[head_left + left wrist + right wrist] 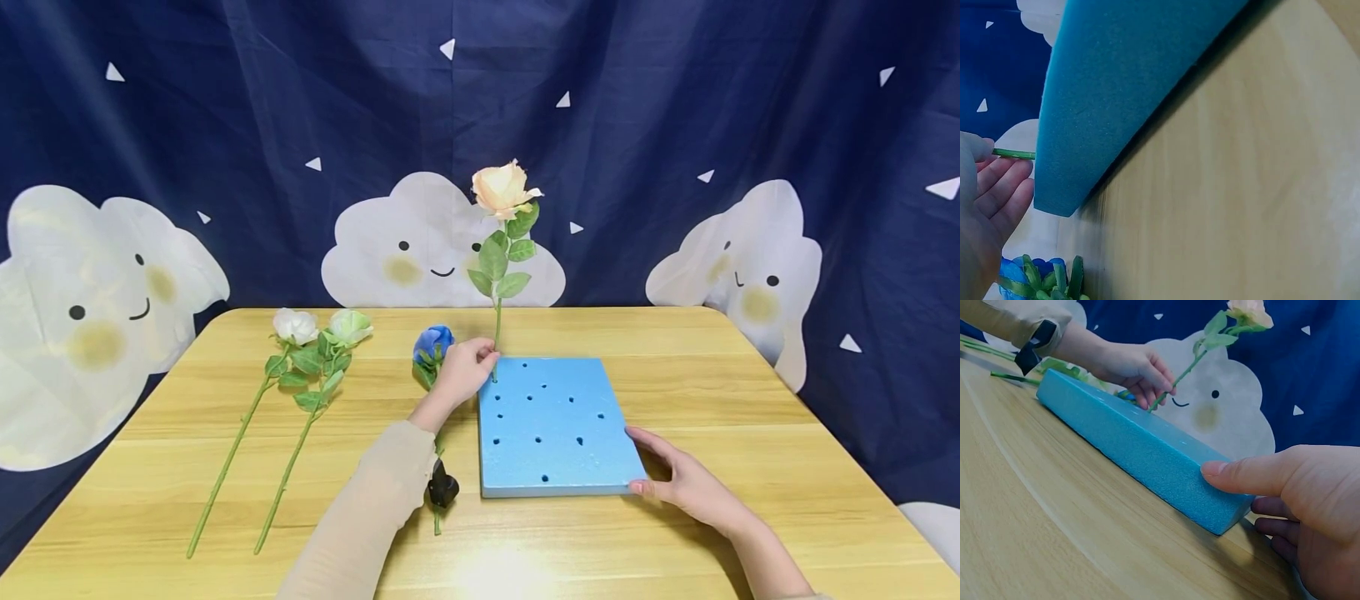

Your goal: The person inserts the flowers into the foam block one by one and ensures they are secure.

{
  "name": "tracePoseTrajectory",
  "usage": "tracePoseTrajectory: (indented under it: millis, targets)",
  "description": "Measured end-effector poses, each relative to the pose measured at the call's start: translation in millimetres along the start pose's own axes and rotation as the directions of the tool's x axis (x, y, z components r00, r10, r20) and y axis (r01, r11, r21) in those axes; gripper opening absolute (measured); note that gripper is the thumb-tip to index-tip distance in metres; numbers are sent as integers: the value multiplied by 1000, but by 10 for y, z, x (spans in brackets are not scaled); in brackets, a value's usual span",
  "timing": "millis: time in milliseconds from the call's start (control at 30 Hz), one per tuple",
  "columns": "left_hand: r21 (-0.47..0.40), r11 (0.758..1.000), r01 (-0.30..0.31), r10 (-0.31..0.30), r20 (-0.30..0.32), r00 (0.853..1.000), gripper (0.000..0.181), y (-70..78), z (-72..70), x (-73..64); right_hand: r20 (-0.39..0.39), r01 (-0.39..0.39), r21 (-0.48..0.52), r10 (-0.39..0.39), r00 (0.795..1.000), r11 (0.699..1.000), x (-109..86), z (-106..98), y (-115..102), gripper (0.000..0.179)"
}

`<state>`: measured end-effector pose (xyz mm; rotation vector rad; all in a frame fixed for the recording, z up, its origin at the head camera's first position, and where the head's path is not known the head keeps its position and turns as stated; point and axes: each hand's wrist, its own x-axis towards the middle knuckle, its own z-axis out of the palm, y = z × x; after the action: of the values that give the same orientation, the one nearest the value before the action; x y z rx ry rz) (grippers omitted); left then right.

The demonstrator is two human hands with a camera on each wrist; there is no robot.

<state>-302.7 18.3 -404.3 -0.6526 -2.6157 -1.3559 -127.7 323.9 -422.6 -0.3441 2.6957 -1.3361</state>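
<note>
Cream rose (501,190): I have it standing nearly upright over the far left part of the board, its lower stem end meeting the top face at a hole; how deep it goes, I cannot tell from here.
Left hand (468,367): thumb and forefinger pinch the green stem (1013,154) low down, just above the board; the left wrist view shows the other fingers loosely extended beside it.
Right hand (686,483): spread around the near right corner, thumb touching the corner and forefinger against the right side, which I read as steadying.
Blue board (558,421): it lies flat on the counter (675,542), with a scatter of small holes over its top.
Step in hand: I judge that I am setting the cream rose's stem into its hole.
Next move: it seems to call for a straight push down along the stem while the right hand braces the board; a slanted push could bend the stem or miss the hole.
Remaining flowers: a white rose (295,326) and a pale green rose (349,327) lie to the left on the counter; a blue rose (432,344) lies nearer the board, its stem partly hidden by my left forearm.
</note>
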Motion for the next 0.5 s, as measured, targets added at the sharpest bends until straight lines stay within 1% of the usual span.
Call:
tracePoseTrajectory:
  millis: [233,500]
  targets:
    - [12,1000,-6,6,5,1000,26,13,-13,-4,4,-10,-2,10,1000,1000,3,0,-3,74]
    - [11,1000,10,-10,13,1000,26,4,-9,12,-4,1,-26,-1,1000,1000,8,4,13,73]
